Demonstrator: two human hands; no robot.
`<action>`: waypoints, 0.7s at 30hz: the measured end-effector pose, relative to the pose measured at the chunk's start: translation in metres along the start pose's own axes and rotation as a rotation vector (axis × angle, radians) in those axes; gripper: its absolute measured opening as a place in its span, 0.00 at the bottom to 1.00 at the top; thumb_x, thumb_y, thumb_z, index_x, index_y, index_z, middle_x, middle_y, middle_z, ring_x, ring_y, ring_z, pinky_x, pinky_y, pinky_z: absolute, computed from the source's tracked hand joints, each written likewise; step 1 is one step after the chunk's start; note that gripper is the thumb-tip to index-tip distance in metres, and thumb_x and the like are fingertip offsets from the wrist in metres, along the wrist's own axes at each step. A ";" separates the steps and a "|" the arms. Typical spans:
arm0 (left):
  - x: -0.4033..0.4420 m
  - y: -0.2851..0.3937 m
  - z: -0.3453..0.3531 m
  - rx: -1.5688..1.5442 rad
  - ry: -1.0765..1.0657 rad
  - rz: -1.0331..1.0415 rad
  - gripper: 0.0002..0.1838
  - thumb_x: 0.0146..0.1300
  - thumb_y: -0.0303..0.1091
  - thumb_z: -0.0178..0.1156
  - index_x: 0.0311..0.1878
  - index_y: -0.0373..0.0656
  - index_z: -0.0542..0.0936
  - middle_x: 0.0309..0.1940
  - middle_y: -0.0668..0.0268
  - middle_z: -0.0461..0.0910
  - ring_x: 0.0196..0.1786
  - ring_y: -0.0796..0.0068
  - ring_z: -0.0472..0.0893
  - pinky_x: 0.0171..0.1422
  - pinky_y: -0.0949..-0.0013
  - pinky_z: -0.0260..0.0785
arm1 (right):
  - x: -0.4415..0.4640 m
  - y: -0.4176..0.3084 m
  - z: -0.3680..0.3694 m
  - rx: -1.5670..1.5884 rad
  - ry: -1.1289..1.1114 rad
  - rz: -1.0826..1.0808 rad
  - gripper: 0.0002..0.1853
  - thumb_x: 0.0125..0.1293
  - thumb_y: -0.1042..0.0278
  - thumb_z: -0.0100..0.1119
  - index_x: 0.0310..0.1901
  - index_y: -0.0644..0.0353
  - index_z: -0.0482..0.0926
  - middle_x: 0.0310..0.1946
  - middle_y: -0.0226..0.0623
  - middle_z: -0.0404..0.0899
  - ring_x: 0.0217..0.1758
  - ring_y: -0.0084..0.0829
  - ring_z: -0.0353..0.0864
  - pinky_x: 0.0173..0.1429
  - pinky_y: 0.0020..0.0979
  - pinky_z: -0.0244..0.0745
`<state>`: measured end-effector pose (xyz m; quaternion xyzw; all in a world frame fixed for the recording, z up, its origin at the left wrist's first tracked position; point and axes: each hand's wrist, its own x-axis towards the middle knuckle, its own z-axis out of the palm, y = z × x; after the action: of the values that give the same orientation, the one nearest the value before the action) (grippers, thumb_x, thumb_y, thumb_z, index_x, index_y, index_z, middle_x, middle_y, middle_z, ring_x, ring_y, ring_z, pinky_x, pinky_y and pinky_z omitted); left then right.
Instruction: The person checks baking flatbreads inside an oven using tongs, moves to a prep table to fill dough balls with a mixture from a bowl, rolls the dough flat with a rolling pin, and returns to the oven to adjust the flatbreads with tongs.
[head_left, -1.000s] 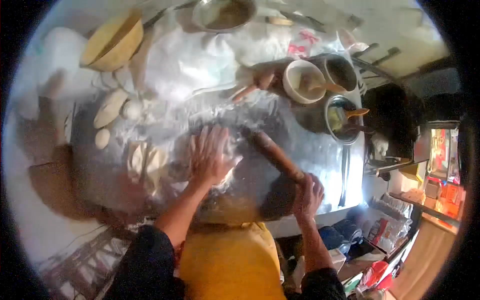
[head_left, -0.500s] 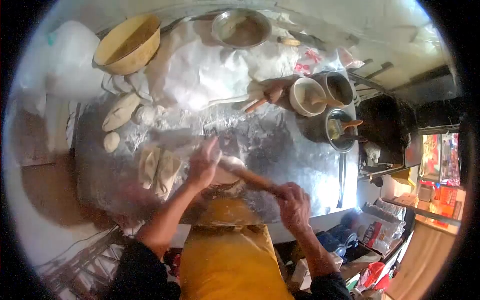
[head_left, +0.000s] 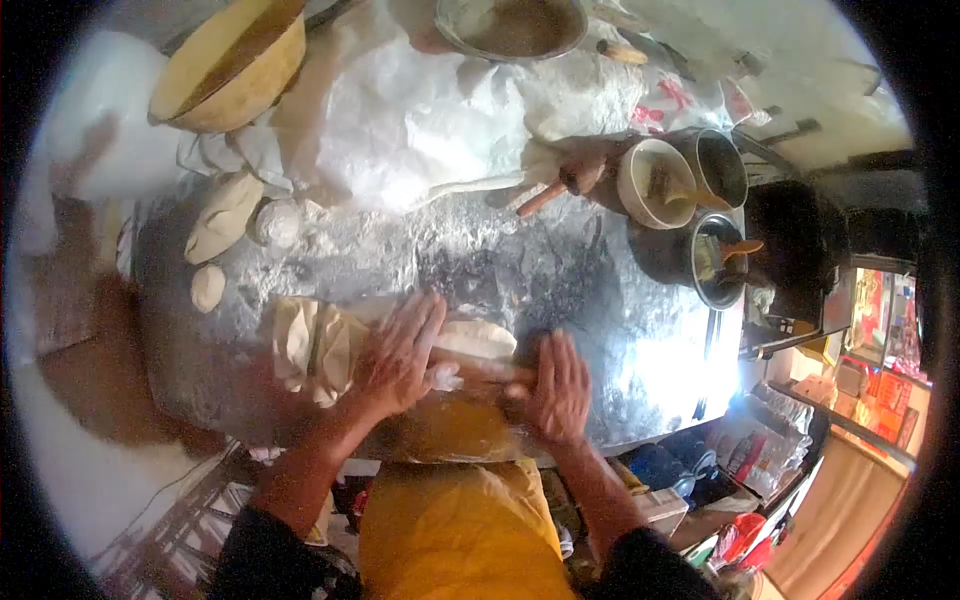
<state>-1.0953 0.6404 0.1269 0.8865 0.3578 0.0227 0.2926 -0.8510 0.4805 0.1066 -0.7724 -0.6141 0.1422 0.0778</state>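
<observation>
Flattened pale dough (head_left: 478, 338) lies on the floured worktop (head_left: 590, 270), with a wooden rolling pin (head_left: 490, 371) across its near part. My left hand (head_left: 398, 352) rests over the pin's left end, fingers stretched out. Over the right end lies my right hand (head_left: 556, 390), its fingers also extended, palm down. Their palms hide the ends of the pin. Just left of my left hand are folded dough pieces (head_left: 335, 350), side by side. Farther left sit a long dough lump (head_left: 225, 215), a rounder floured lump (head_left: 278, 222) and a small dough ball (head_left: 208, 287).
A yellow basin (head_left: 235, 75) and a metal bowl (head_left: 512, 30) stand at the back, by white plastic sheeting (head_left: 420, 120). On the right are a light bowl (head_left: 655, 185), a dark pot (head_left: 722, 165) and a bowl with a brush (head_left: 718, 262). A wooden-handled tool (head_left: 545, 197) lies near them.
My right hand has moved left along the rolling pin, its curled grip now flattened out. My left hand has flattened onto the pin, which now lies more level. The view has shifted slightly.
</observation>
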 end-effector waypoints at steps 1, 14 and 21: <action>0.028 -0.002 -0.011 0.144 -0.031 0.022 0.42 0.75 0.63 0.49 0.82 0.44 0.58 0.83 0.51 0.54 0.82 0.46 0.59 0.83 0.39 0.49 | 0.024 0.004 -0.007 -0.059 -0.026 -0.004 0.47 0.72 0.27 0.48 0.78 0.61 0.62 0.79 0.53 0.60 0.83 0.54 0.57 0.81 0.60 0.47; 0.017 -0.004 0.019 0.102 0.032 0.008 0.53 0.71 0.76 0.39 0.83 0.40 0.51 0.83 0.47 0.51 0.83 0.44 0.54 0.85 0.38 0.42 | 0.001 0.000 -0.002 -0.018 -0.008 0.020 0.49 0.73 0.26 0.43 0.78 0.64 0.60 0.79 0.55 0.59 0.81 0.54 0.60 0.79 0.57 0.55; 0.096 -0.003 -0.003 0.170 0.142 0.032 0.45 0.74 0.68 0.47 0.82 0.45 0.56 0.83 0.49 0.53 0.82 0.42 0.56 0.84 0.35 0.43 | 0.076 0.025 -0.011 0.025 0.157 0.043 0.43 0.75 0.34 0.49 0.79 0.61 0.59 0.78 0.57 0.61 0.81 0.55 0.59 0.82 0.59 0.48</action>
<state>-1.0260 0.7058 0.1114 0.9100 0.3639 0.0595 0.1897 -0.8089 0.5492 0.1004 -0.7931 -0.5876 0.0903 0.1324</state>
